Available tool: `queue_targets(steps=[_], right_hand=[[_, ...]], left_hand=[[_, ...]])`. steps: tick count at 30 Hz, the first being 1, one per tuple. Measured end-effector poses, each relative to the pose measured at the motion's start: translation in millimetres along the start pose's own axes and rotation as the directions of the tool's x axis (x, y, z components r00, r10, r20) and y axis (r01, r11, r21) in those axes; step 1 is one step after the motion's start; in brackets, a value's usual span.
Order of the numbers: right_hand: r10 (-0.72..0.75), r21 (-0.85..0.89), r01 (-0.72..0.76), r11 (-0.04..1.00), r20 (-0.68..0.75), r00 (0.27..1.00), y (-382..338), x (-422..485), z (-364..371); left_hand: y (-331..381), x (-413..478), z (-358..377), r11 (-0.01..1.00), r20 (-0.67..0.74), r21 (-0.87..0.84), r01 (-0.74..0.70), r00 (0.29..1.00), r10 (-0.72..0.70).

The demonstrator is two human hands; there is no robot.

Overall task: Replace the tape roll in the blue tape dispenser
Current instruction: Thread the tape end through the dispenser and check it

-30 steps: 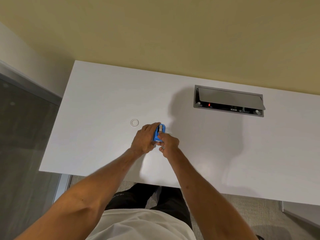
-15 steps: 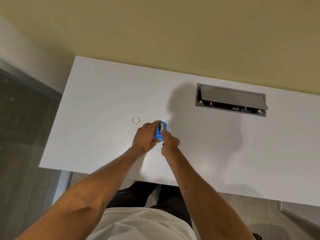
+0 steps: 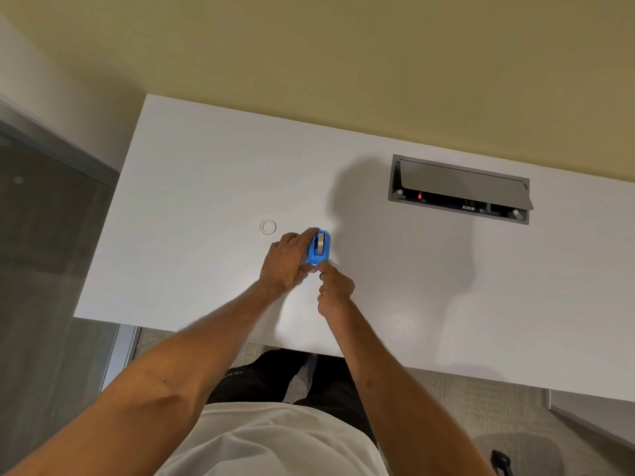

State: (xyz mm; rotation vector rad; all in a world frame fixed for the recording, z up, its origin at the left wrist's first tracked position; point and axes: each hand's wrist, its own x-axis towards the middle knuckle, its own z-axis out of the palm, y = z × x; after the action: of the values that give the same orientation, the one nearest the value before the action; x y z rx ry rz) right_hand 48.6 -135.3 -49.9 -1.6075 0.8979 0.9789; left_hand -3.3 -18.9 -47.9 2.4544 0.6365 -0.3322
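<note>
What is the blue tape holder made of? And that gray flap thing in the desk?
The blue tape dispenser looks like plastic: one bright, even color, rounded molded edges and a slight shine. The gray flap set into the white desk looks like brushed metal, with a dull silvery sheen, but it might be painted plastic; the picture can't settle that.

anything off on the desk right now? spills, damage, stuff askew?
Nothing stands out. The blue tape dispenser sits on the white desk with a roll in it, left hand gripping it, right hand at its near end. A loose ring lies beside; the cable box lid is open.
</note>
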Motion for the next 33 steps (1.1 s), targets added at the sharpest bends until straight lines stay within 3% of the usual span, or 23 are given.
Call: queue_targets(steps=[33], right_hand=[[-0.08,0.041,0.08,0.996,0.0,0.997,32,16,-3]], left_hand=[[-8,4,9,0.995,0.036,0.101,-0.002,0.999,-0.002]])
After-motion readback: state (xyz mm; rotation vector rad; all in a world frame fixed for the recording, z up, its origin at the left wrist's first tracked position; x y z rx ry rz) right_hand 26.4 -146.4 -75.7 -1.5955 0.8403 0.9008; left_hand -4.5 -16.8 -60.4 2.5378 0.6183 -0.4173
